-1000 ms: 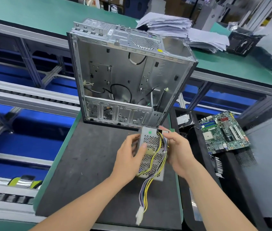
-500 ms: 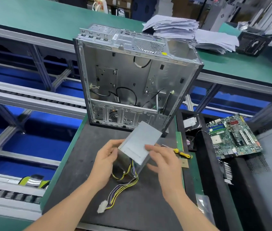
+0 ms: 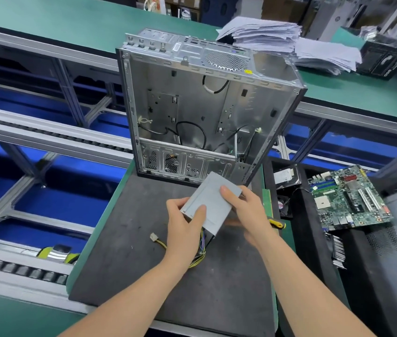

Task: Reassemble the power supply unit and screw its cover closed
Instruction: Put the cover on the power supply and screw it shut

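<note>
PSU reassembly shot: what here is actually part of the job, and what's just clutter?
Job:
- power supply unit, held by left hand and right hand
- its cable bundle
- likely the yellow-handled screwdriver

Lying about:
- computer case
- motherboard
- hard drive
- paper stack

No text, brand or number is legible. A small yellow sticker [image 3: 248, 71] sits on the top edge of the computer case [image 3: 192, 98]; its print is too small to read. The white label [image 3: 283, 175] on the hard drive [image 3: 287, 182], the white markings on the black box [image 3: 384, 60] on the far desk [image 3: 362, 98] and the printing on the motherboard [image 3: 348, 198] are likewise unreadable.
</note>
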`<action>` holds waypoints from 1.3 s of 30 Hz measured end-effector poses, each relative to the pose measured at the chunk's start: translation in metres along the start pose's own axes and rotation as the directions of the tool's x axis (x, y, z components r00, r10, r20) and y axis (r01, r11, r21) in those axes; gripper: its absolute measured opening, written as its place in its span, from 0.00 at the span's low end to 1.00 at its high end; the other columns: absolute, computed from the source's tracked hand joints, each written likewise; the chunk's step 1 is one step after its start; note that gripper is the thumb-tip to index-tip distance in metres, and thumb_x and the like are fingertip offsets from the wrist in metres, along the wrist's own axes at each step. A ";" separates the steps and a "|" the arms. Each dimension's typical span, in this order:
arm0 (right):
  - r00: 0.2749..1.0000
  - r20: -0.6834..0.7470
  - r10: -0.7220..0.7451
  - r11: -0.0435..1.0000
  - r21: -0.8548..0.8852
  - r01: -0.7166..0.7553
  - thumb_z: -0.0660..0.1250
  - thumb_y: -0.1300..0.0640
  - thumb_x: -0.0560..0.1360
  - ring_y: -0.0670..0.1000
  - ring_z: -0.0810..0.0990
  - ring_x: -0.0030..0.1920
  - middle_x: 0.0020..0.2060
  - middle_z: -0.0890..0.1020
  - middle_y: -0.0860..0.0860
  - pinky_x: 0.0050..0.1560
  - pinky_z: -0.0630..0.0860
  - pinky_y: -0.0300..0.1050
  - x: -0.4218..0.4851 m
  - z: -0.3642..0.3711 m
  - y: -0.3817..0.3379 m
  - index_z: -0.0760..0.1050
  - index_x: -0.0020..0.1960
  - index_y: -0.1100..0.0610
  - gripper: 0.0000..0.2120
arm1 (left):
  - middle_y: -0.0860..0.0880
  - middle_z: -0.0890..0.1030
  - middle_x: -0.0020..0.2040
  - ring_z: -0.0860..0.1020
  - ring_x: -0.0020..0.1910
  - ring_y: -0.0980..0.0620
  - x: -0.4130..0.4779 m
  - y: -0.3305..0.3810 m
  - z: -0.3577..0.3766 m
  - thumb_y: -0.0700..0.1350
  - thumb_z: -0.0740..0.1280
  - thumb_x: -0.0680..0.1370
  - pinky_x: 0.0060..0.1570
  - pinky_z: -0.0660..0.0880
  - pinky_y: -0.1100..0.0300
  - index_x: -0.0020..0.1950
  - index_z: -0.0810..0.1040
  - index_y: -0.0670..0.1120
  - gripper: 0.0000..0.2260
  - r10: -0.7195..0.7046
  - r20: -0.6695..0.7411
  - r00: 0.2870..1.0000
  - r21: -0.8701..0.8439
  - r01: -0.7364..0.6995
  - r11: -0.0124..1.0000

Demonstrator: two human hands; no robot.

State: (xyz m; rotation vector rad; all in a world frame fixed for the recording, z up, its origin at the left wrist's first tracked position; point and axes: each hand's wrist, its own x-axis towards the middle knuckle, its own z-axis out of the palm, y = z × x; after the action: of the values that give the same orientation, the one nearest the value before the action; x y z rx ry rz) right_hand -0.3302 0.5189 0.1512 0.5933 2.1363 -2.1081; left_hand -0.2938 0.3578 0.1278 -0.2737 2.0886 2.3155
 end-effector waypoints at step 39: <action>0.984 0.167 -0.059 0.997 0.067 0.048 0.70 0.54 0.81 0.55 0.85 0.52 0.55 0.84 0.54 0.41 0.83 0.53 -0.001 -0.017 -0.004 0.81 0.63 0.51 0.11 | 0.45 0.75 0.34 0.71 0.35 0.55 -0.033 -0.008 -0.024 0.57 0.60 0.79 0.41 0.67 0.58 0.34 0.75 0.48 0.18 -0.081 0.175 0.981 0.093 0.065 0.993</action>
State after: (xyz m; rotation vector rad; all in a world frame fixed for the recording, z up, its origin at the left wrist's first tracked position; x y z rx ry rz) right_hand -0.3269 0.5357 0.1559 0.3518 2.0240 -2.1736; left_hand -0.2574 0.3387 0.1225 -0.1332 2.0497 2.1152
